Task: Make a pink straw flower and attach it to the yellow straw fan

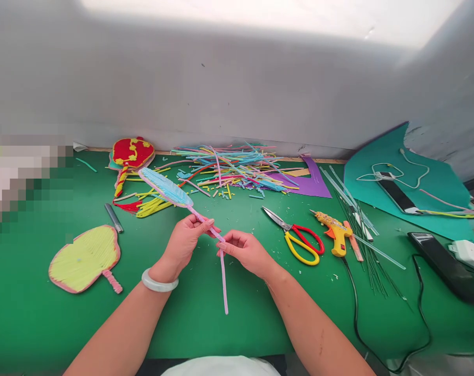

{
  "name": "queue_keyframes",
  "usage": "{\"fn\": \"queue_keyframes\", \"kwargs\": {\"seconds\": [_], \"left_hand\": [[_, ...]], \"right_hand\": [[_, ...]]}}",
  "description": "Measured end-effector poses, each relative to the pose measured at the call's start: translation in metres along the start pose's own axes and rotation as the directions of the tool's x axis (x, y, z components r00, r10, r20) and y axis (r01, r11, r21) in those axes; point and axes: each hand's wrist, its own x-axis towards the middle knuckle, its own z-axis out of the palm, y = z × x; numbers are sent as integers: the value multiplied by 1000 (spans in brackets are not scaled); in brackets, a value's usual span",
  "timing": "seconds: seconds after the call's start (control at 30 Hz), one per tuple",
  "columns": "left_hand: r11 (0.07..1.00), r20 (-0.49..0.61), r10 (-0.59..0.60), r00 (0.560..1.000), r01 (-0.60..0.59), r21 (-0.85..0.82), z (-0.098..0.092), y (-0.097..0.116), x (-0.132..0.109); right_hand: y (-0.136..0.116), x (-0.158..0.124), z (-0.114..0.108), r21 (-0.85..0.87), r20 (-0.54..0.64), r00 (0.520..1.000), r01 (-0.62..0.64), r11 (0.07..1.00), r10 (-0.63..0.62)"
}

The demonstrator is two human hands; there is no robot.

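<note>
A fan covered in light blue pipe cleaners (168, 188), edged in pink, is held tilted above the green table, its face pointing up and left. My left hand (185, 237), with a pale bangle at the wrist, pinches the fan's pink-lilac handle just below the face. At the handle's lower end my right hand (246, 250) pinches a lilac pipe cleaner (224, 284), whose loose end hangs down toward the table's near edge. The handle looks wrapped in the same fuzzy material. How the pipe cleaner joins the handle is hidden by my fingers.
A yellow-green fan (85, 258) lies at left, a red fan (133, 153) behind it. Pipe cleaners (237, 167) are heaped at the back beside purple sheet (311, 183). Scissors (293, 235), a yellow glue gun (334, 232), thin wires (373, 256) and a black power bank (442, 266) lie right.
</note>
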Motion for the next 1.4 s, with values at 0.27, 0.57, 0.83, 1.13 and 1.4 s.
{"fn": "queue_keyframes", "kwargs": {"seconds": [0.27, 0.57, 0.83, 1.13, 1.4], "left_hand": [[999, -49, 33, 998, -33, 7, -1, 0, 2], [998, -76, 59, 995, -60, -10, -2, -1, 1], [998, -93, 57, 994, -57, 4, -1, 0, 2], [996, -170, 84, 982, -77, 49, -1, -1, 2], [981, -105, 136, 985, -119, 155, 7, -5, -2]], "right_hand": [[-4, -2, 1, -41, 52, 999, 1, 999, 1], [5, 3, 0, -25, -13, 1000, 23, 999, -23], [10, 4, -2, -186, -38, 996, 74, 980, -83], [9, 3, 0, -166, -106, 989, 82, 983, -100], [20, 9, 1, -197, -171, 981, 57, 979, -91]]}}
